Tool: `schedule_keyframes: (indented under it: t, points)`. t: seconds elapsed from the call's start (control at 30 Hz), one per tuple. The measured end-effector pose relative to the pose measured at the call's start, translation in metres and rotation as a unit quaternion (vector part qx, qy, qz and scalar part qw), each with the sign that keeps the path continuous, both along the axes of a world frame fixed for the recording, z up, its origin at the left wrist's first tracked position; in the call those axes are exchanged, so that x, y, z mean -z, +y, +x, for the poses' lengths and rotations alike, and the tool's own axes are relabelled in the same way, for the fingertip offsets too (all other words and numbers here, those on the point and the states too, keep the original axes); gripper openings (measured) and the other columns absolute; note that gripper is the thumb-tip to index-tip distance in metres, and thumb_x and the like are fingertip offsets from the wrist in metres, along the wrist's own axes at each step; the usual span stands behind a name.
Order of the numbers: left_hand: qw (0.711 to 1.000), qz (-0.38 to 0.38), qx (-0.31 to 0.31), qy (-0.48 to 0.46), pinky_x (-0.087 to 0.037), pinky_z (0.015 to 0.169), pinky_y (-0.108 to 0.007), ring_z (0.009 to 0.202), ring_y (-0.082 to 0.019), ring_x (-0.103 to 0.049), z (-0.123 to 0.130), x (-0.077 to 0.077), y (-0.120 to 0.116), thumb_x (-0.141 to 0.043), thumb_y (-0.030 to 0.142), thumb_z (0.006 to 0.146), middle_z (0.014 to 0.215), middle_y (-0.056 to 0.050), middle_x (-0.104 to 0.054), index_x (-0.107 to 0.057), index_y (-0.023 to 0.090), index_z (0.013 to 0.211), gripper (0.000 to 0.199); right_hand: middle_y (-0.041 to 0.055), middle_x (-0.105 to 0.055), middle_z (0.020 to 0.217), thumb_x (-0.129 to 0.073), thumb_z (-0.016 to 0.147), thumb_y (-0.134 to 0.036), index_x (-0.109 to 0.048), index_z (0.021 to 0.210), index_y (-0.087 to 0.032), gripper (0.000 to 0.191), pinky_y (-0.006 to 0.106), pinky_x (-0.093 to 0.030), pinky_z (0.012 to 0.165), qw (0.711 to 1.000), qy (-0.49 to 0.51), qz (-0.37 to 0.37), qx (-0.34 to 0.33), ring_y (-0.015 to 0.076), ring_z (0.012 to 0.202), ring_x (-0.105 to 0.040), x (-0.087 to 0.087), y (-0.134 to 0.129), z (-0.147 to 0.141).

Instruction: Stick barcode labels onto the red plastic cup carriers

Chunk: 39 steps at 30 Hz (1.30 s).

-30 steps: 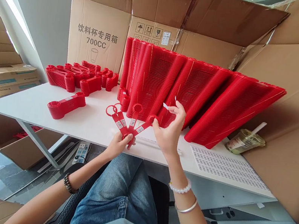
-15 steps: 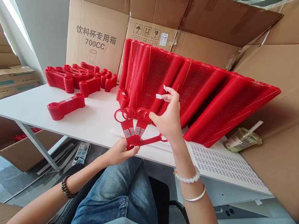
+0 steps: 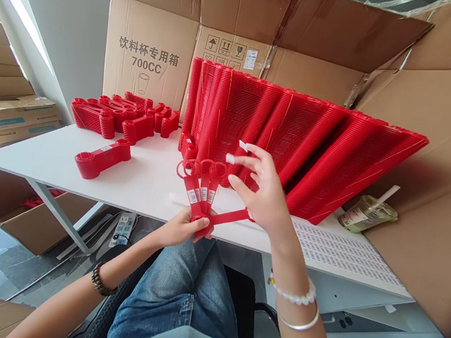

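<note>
My left hand (image 3: pixel 184 228) grips the narrow end of several fanned red plastic strips (image 3: pixel 203 193), which have ring-shaped ends and small white labels. One strip points right, towards my right hand (image 3: pixel 263 190). The fingers of my right hand are spread, with small white stickers (image 3: pixel 237 152) on the tips of two of them. Whether its lower fingers touch the right-hand strip is hidden. Behind my hands stands a tall row of stacked red strips (image 3: pixel 239 113).
Bundles of red strips (image 3: pixel 102 157) lie on the white table (image 3: pixel 146 179) at the left. A sheet of labels (image 3: pixel 342 249) lies at the right, near a cup with a straw (image 3: pixel 367 214). Cardboard (image 3: pixel 148 35) walls the back and right.
The fanned strips have closed closer together in my left hand. My right hand has moved slightly right and down, its thumb away from the rings. The view has shifted slightly.
</note>
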<state>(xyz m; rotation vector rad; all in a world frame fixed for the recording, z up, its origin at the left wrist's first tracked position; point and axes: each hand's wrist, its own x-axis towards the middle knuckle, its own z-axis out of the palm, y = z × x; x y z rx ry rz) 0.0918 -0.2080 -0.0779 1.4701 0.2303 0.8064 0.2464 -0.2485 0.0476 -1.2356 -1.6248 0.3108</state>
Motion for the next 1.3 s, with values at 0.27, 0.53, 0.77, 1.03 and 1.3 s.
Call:
schedule_keyframes:
  t: [0.27,0.53,0.77,1.03,1.3]
  points:
    - [0.997,-0.052,-0.044,-0.043,-0.055,0.074,-0.037,0.043,-0.005,-0.045,0.001,-0.009,-0.007,-0.058,0.053,0.088,0.061,0.006,-0.055,-0.058,0.012,0.109,0.047,-0.0032,-0.070,0.080,-0.062,0.084,-0.017,-0.046,0.117,-0.026,0.038,0.042,-0.046,0.094,0.995,0.039,0.046,0.083,0.0201,0.091,-0.068,0.018,-0.049,-0.015]
    - [0.993,-0.083,-0.069,-0.056,-0.056,0.076,-0.039,0.044,-0.005,-0.047,0.004,-0.007,-0.010,-0.058,0.049,0.087,0.066,0.004,-0.060,-0.059,0.012,0.109,0.044,-0.0057,-0.063,0.070,-0.061,0.078,-0.021,-0.039,0.109,-0.026,0.038,0.044,-0.045,0.096,0.995,0.087,-0.017,0.052,0.0210,0.091,-0.065,0.035,-0.031,-0.007]
    - [0.991,-0.100,-0.064,-0.065,-0.057,0.075,-0.039,0.043,-0.005,-0.047,0.006,-0.006,-0.010,-0.059,0.049,0.086,0.064,0.005,-0.058,-0.059,0.012,0.108,0.043,-0.0039,-0.061,0.076,-0.060,0.078,-0.023,-0.040,0.104,-0.026,0.034,0.045,-0.044,0.095,0.997,0.057,-0.030,0.052,0.0208,0.091,-0.064,0.040,-0.030,-0.003]
    - [0.991,-0.104,-0.054,-0.064,-0.057,0.076,-0.038,0.043,-0.005,-0.046,0.006,-0.006,-0.010,-0.058,0.049,0.086,0.064,0.006,-0.057,-0.059,0.013,0.106,0.041,-0.0022,-0.063,0.079,-0.059,0.078,-0.023,-0.040,0.098,-0.026,0.028,0.043,-0.048,0.088,0.997,0.022,-0.015,0.072,0.0218,0.090,-0.066,0.040,-0.030,-0.002]
    - [0.989,-0.118,-0.047,-0.078,-0.057,0.075,-0.038,0.042,-0.005,-0.046,0.007,-0.012,-0.018,-0.057,0.047,0.088,0.065,0.006,-0.058,-0.060,0.013,0.107,0.039,-0.0020,-0.060,0.072,-0.054,0.083,-0.014,-0.044,0.106,-0.024,0.027,0.041,-0.051,0.083,0.983,-0.086,0.080,0.141,0.0219,0.083,-0.064,0.054,-0.029,-0.008]
